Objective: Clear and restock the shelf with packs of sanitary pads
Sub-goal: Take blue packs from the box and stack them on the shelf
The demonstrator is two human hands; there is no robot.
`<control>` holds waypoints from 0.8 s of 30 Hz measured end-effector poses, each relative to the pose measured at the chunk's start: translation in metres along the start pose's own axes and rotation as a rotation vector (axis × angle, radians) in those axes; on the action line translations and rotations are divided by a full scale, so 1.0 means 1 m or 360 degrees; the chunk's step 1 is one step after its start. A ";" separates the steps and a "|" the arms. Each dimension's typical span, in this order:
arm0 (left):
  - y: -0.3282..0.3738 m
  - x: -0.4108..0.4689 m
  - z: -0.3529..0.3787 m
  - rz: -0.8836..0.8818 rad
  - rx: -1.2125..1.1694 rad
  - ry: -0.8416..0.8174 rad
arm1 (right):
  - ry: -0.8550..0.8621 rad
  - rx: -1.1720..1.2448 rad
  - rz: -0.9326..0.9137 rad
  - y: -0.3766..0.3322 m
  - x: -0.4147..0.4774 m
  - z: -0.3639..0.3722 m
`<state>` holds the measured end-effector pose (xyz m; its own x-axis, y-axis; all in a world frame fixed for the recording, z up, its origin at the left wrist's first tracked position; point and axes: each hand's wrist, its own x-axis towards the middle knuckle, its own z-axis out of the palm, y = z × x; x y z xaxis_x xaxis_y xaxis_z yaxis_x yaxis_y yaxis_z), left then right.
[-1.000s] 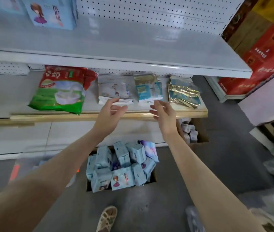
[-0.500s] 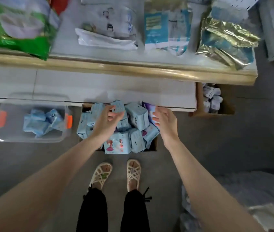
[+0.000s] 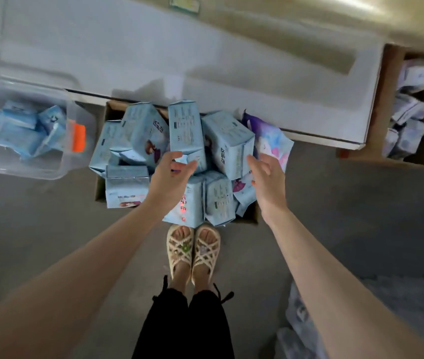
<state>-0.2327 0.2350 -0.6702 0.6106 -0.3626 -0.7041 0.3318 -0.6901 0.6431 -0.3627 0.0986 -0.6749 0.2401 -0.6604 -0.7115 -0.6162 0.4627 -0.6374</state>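
Note:
A cardboard box (image 3: 100, 187) on the floor is heaped with several light blue packs of sanitary pads. My left hand (image 3: 170, 174) hovers over the heap with fingers apart, its fingertips at the lower end of an upright blue pack (image 3: 185, 130). My right hand (image 3: 266, 177) is open beside a tilted blue pack (image 3: 227, 141), close to a purple and pink pack (image 3: 270, 141). Neither hand holds anything. The shelf's white base (image 3: 205, 60) runs across the top of the view.
A clear plastic bin (image 3: 32, 172) with an orange latch holds more blue packs at the left. Another cardboard box (image 3: 384, 99) with pale packs stands at the right. My sandalled feet (image 3: 192, 250) are just behind the box. Wrapped goods lie at the bottom right.
My view has tilted down from the shelf to the floor. Both hands have dropped from the shelf edge to the heap of packs in the box.

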 end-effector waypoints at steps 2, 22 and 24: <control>-0.017 0.021 0.007 0.0027 0.0007 0.0068 | 0.0007 -0.0036 -0.0001 0.019 0.027 0.009; -0.087 0.112 0.036 0.0174 0.0271 0.0157 | 0.0145 0.0156 -0.0392 0.089 0.136 0.075; -0.086 0.108 0.036 0.0164 0.0278 0.0146 | 0.0147 0.0194 -0.0369 0.088 0.128 0.072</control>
<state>-0.2210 0.2331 -0.8125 0.7004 -0.3835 -0.6020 0.1398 -0.7533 0.6426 -0.3320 0.0967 -0.8434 0.2912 -0.8054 -0.5163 -0.4566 0.3572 -0.8148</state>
